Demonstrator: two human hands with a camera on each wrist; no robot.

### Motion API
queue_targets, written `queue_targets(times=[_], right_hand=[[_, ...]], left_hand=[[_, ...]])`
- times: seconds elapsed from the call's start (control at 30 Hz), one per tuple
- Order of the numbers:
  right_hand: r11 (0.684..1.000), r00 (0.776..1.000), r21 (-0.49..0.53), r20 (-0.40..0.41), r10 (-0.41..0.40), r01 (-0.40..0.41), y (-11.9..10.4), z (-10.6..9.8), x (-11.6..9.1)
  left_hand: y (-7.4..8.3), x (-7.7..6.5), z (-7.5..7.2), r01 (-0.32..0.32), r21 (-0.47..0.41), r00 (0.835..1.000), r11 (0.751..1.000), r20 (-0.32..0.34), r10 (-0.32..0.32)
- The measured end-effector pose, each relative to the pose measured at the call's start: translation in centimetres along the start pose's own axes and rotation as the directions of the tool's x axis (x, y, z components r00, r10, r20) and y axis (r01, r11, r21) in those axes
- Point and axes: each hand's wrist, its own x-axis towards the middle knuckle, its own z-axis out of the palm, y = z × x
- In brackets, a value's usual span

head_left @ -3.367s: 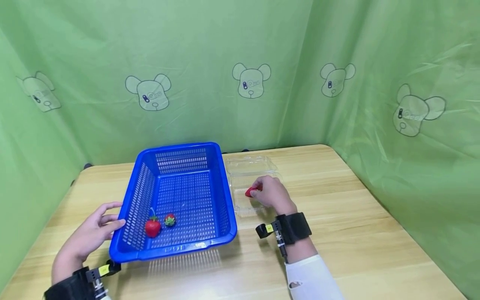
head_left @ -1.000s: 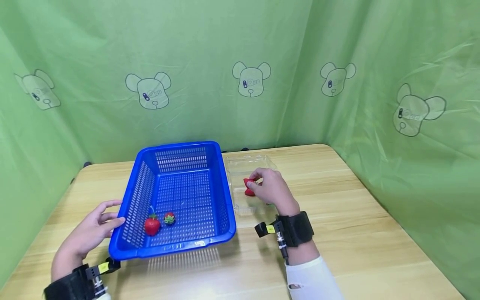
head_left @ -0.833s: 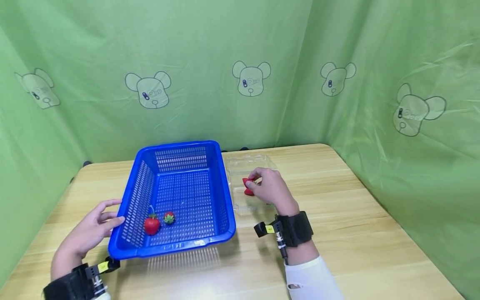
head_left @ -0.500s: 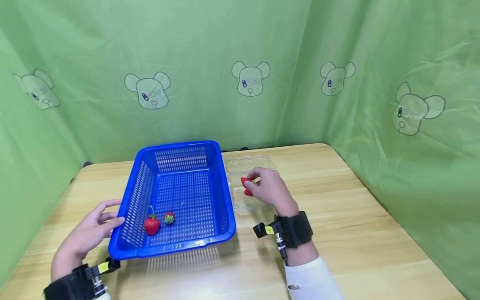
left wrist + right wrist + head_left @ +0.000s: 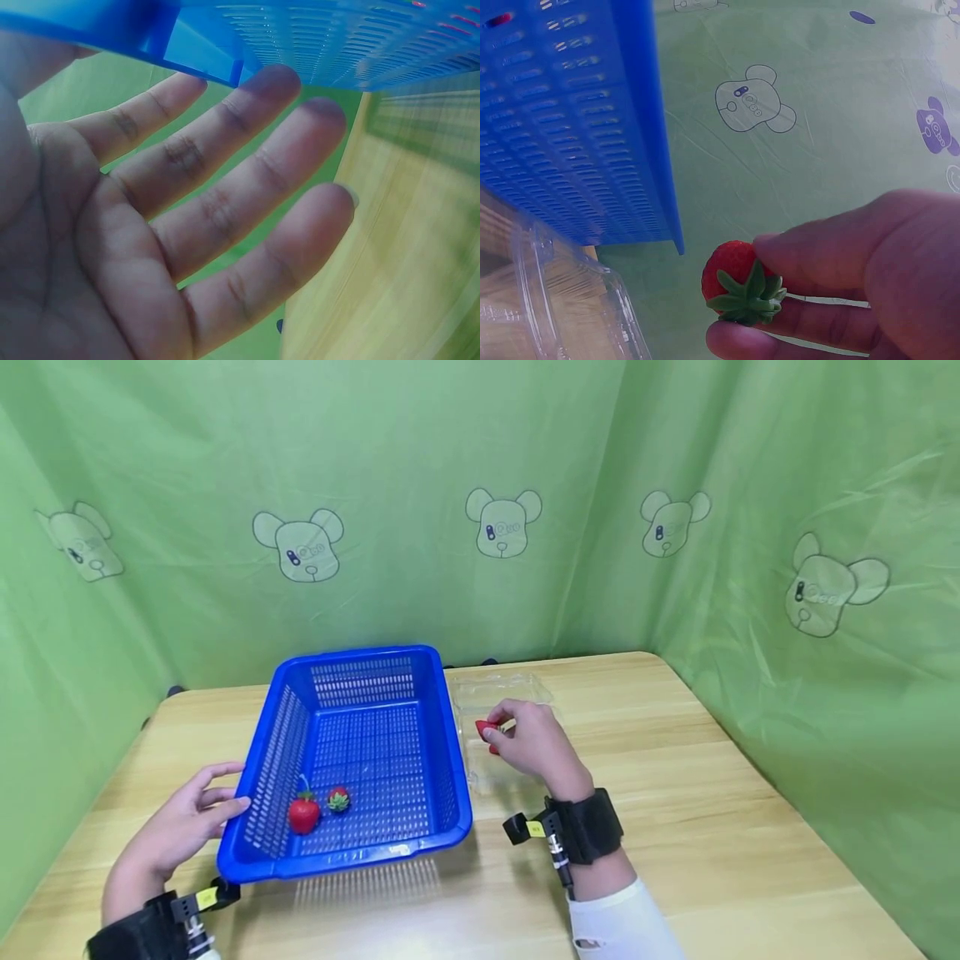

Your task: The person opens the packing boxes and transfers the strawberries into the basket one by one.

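Note:
My right hand pinches a red strawberry between thumb and fingertips, over the clear plastic container. In the right wrist view, the strawberry's green leafy cap faces the camera. Another strawberry shows below the thumb, mostly hidden. My left hand is at the left side of the blue perforated basket, thumb at the rim. Its fingers lie spread and nearly straight beneath that rim in the left wrist view. Inside the basket are a larger strawberry and a smaller one.
The container's transparent lid half lies folded back towards the table's far edge. A wooden table carries everything. Green curtains with bear-head prints stand close behind it and along both sides.
My right hand has shifted left towards the basket with the pinched strawberry, uncovering part of another strawberry below. My left hand and the basket hold nearly the same place.

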Motion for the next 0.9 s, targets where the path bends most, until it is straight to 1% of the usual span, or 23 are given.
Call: queue_targets(times=[0.2, 0.43, 0.6, 0.9], right_hand=[[0.999, 0.999, -0.037, -0.017, -0.028, 0.027, -0.1, 0.3, 0.0], [0.999, 1.000, -0.034, 0.000, -0.011, 0.011, -0.5, 0.2, 0.0], [0.999, 1.000, -0.041, -0.005, -0.026, 0.026, -0.7, 0.1, -0.1], [0.997, 0.999, -0.054, -0.017, -0.050, 0.049, -1.1, 0.2, -0.3]], left_hand=[[-0.2, 0.0, 0.0, -0.008, 0.000, 1.000, 1.000, -0.009, 0.008], [-0.1, 0.0, 0.0, -0.012, 0.007, 1.000, 1.000, -0.018, 0.012], [0.0, 0.1, -0.2, -0.014, -0.003, 1.000, 1.000, -0.012, 0.014], [0.1, 0.0, -0.1, 0.011, -0.003, 1.000, 1.000, 0.006, -0.011]])
